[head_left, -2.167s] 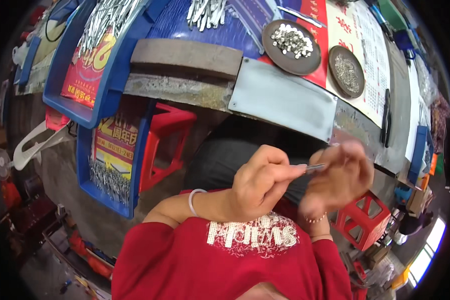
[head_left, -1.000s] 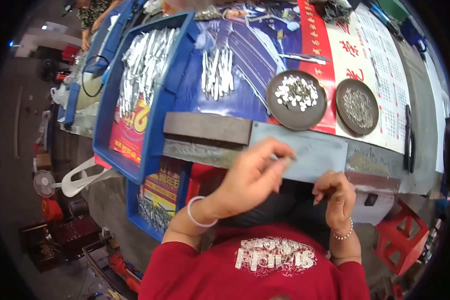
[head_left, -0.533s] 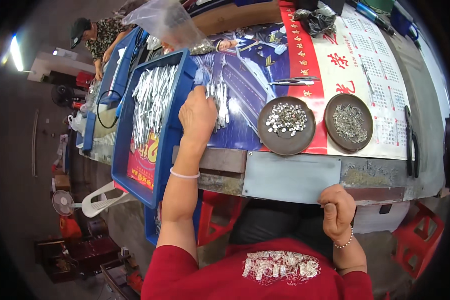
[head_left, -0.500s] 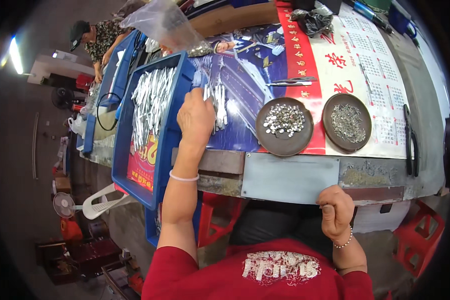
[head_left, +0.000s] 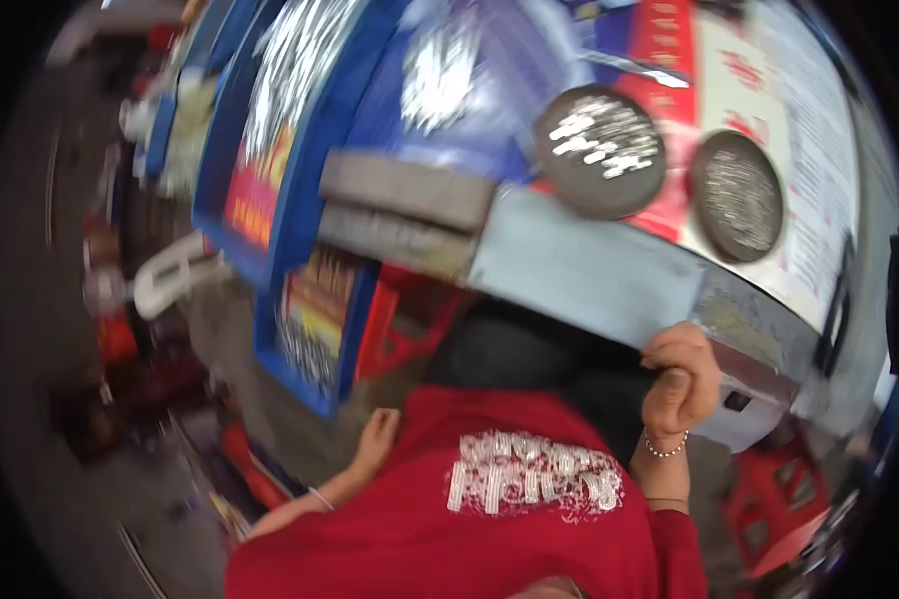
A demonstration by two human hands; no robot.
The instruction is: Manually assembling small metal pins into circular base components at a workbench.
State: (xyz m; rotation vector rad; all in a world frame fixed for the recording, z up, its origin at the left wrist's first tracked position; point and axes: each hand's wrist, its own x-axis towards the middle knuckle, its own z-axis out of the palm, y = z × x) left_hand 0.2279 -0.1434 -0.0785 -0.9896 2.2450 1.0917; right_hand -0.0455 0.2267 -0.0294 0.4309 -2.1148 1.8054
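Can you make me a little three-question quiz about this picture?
1. True or false: the right hand is a closed fist near the table edge.
2. How many round dark dishes sit on the table? A) one B) two C) four
3. Fill in: the left hand hangs low beside the person's red ____.

Key: 1 true; 2 B; 3 shirt.
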